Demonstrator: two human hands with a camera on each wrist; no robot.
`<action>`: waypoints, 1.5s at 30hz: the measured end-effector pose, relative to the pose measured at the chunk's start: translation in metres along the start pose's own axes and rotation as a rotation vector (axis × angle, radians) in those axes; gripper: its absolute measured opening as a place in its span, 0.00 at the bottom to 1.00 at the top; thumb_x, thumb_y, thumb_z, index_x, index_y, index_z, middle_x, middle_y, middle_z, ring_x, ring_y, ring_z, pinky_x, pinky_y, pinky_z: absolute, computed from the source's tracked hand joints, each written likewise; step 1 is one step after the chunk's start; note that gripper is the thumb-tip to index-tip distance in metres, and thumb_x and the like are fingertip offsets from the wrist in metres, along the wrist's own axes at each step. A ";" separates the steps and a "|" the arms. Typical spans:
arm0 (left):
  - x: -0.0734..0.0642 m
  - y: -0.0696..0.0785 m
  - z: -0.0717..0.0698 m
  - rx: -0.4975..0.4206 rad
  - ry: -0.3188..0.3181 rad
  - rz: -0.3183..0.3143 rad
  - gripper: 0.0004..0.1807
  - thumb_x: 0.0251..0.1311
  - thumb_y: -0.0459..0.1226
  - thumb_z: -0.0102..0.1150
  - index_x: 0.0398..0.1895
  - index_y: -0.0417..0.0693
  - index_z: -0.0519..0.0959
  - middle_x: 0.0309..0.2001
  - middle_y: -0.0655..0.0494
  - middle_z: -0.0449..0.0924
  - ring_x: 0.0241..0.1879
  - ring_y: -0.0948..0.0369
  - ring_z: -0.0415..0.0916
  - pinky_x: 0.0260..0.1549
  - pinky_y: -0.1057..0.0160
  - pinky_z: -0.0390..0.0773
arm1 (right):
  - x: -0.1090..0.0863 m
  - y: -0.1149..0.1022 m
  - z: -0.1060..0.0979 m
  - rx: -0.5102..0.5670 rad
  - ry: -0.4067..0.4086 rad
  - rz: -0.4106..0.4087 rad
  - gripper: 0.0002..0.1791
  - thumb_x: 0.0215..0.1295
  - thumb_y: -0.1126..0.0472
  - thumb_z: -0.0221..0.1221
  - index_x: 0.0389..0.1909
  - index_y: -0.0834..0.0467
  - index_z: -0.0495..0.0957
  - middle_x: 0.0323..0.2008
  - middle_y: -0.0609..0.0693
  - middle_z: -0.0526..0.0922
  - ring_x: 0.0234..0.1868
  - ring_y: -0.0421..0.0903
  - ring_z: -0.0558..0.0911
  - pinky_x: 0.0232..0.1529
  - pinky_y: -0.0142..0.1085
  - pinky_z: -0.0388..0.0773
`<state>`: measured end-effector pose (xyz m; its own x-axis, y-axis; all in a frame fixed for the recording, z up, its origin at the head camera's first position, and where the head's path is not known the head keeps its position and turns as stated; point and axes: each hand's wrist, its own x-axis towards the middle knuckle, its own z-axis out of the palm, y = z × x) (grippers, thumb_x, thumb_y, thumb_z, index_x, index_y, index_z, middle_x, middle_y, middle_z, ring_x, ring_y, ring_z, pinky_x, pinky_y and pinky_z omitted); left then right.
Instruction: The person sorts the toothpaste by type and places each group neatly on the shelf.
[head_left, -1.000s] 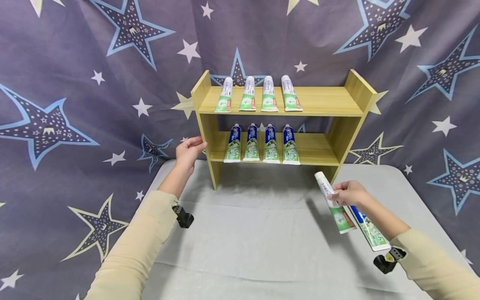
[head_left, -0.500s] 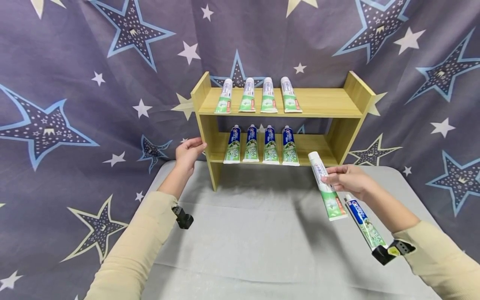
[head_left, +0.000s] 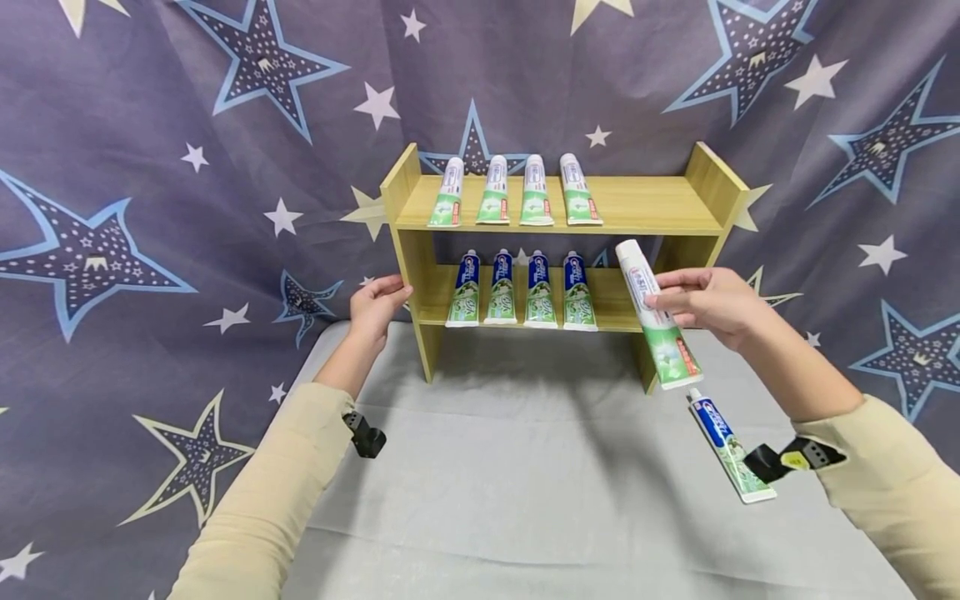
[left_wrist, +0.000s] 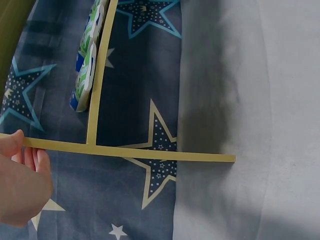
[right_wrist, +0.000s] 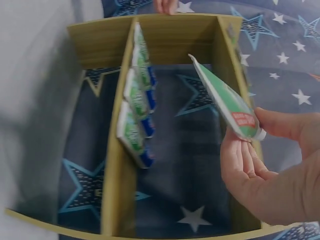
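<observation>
My right hand (head_left: 716, 304) pinches a white and green toothpaste tube (head_left: 663, 343) between thumb and fingers, its cap end up. The tube is held in front of the right part of a two-tier wooden shelf (head_left: 652, 196), overlapping the lower tier in the head view. With thumb and fingers on either side, my left hand (left_wrist: 25, 185) grips the front edge of the shelf's left side panel (left_wrist: 150, 152). Several white and green tubes (head_left: 536, 196) lie in a row on the upper board. Blue and green toothpaste tubes (head_left: 540, 292) line the lower board.
Another blue and green toothpaste tube (head_left: 723, 442) lies on the grey-covered table (head_left: 487, 500), below my right forearm. A star-patterned curtain (head_left: 315, 192) hangs right behind the shelf. Both boards have bare wood to the right of their rows.
My right hand has raised the white and green tube from low over the table up to the lower tier's height. My left hand stays at the side panel.
</observation>
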<state>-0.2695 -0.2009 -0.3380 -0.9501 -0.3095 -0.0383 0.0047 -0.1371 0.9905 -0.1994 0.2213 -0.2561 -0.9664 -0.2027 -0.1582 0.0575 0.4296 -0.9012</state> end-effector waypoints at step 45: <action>0.000 -0.001 0.001 -0.009 0.020 -0.017 0.15 0.58 0.26 0.60 0.49 0.37 0.76 0.28 0.68 0.78 0.31 0.74 0.78 0.53 0.71 0.79 | 0.109 -0.091 -0.014 -0.079 0.435 0.153 0.27 0.60 0.48 0.63 0.61 0.48 0.75 0.66 0.52 0.68 0.27 0.31 0.73 0.23 0.22 0.74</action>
<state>-0.2694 -0.1997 -0.3390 -0.9435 -0.3263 -0.0575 -0.0081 -0.1507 0.9886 -0.3136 0.1726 -0.1857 -0.9645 0.2491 -0.0875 0.2044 0.4950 -0.8445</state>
